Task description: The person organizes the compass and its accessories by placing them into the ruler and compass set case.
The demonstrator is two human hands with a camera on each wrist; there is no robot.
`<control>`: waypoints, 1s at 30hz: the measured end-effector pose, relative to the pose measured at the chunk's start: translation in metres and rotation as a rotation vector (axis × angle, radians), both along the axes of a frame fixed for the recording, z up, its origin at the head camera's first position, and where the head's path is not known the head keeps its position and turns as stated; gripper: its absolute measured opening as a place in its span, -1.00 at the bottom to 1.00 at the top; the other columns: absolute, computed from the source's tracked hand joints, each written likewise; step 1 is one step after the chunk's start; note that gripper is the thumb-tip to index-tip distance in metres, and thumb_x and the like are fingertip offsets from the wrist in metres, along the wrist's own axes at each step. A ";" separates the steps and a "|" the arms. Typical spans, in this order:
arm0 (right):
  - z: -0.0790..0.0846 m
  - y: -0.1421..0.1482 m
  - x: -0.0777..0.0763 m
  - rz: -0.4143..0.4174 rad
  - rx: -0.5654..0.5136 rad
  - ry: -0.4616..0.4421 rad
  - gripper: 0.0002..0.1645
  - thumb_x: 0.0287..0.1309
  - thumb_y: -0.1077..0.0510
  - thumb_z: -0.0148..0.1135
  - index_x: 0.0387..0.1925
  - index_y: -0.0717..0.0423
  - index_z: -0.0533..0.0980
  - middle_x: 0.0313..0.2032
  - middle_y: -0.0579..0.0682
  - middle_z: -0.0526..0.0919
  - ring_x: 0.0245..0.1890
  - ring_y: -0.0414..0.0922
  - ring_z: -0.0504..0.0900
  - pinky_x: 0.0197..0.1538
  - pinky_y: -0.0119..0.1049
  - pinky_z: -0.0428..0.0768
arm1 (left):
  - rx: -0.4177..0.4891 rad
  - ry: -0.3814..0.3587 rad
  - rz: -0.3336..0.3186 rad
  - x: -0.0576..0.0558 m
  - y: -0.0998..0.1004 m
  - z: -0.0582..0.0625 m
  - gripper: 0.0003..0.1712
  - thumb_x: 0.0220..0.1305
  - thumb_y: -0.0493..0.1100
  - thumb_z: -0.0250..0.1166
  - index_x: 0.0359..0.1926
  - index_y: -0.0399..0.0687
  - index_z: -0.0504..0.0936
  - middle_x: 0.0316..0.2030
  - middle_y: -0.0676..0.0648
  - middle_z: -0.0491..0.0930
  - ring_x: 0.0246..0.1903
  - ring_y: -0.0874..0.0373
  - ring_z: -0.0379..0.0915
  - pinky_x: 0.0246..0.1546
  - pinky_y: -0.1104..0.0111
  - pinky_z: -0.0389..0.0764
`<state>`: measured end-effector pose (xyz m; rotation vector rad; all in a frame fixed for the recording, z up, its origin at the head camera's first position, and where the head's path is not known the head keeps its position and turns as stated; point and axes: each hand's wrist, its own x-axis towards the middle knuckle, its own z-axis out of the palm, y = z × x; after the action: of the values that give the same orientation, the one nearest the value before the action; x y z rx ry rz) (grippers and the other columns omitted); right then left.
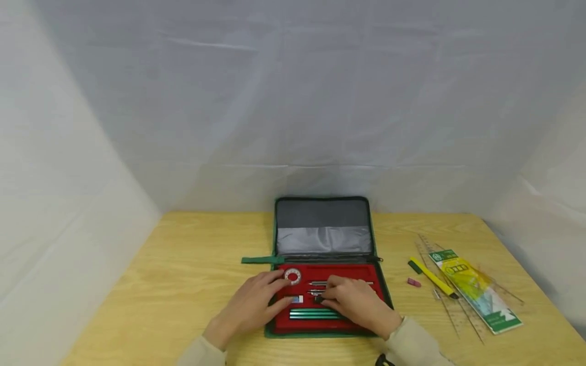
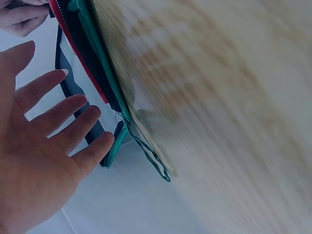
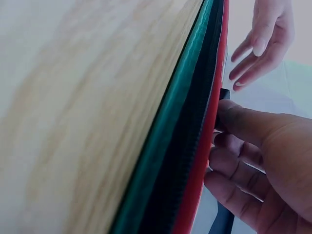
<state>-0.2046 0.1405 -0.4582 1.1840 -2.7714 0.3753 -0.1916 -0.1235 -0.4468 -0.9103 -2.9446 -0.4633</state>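
Note:
A green zip case lies unfolded on the table, its red insert (image 1: 293, 327) facing up. In the insert sit a white ring-shaped piece (image 1: 299, 277), a white-and-blue eraser (image 1: 299, 299), several green pencils (image 1: 311, 313) and slim metal drawing tools (image 1: 316, 292). My right hand (image 1: 352, 300) pinches a small black piece (image 3: 224, 93) between thumb and fingers at the middle of the insert; its kind cannot be told. Over the insert's left side, my left hand (image 1: 254, 304) is spread, fingers near the ring and thumb by the eraser, holding nothing.
Behind the insert, the case's grey lid (image 1: 322, 213) stands raised, and a green strap (image 1: 256, 260) sticks out left. To the right lie a yellow cutter (image 1: 432, 277), a pink eraser (image 1: 414, 282), clear rulers (image 1: 450, 312) and a green-and-yellow packet (image 1: 476, 290). White sheeting surrounds the table.

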 end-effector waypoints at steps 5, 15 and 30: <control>-0.001 0.001 0.003 0.011 0.013 0.026 -0.80 0.17 0.00 0.32 -0.22 -0.05 0.72 -0.36 -0.23 0.48 -0.52 -0.37 0.44 -0.52 -0.47 0.45 | -0.003 0.003 -0.016 0.002 0.003 -0.001 -0.51 0.36 0.14 0.13 0.17 0.00 0.54 0.21 -0.12 0.40 0.18 -0.04 0.32 0.16 0.01 0.33; -0.003 0.012 0.012 -0.008 -0.002 0.018 -0.79 0.24 0.00 0.24 -0.13 -0.12 0.69 -0.22 -0.21 0.56 -0.30 -0.26 0.56 -0.25 -0.28 0.58 | 0.013 0.061 -0.115 0.005 0.013 -0.002 -0.59 0.33 0.00 0.21 0.13 -0.03 0.56 0.22 -0.12 0.40 0.18 0.01 0.31 0.13 0.07 0.38; -0.007 0.006 0.022 0.109 0.031 0.029 -0.68 0.35 0.14 0.11 0.08 -0.01 0.59 -0.11 -0.16 0.51 -0.17 -0.18 0.42 -0.13 -0.29 0.46 | 0.007 0.073 -0.121 0.009 0.011 -0.001 -0.60 0.31 -0.01 0.23 0.13 0.00 0.57 0.23 -0.14 0.39 0.17 -0.01 0.33 0.09 0.06 0.42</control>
<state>-0.1824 0.1466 -0.4647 1.3403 -2.7052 0.3233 -0.1829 -0.1127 -0.4480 -1.0854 -2.8326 -0.4339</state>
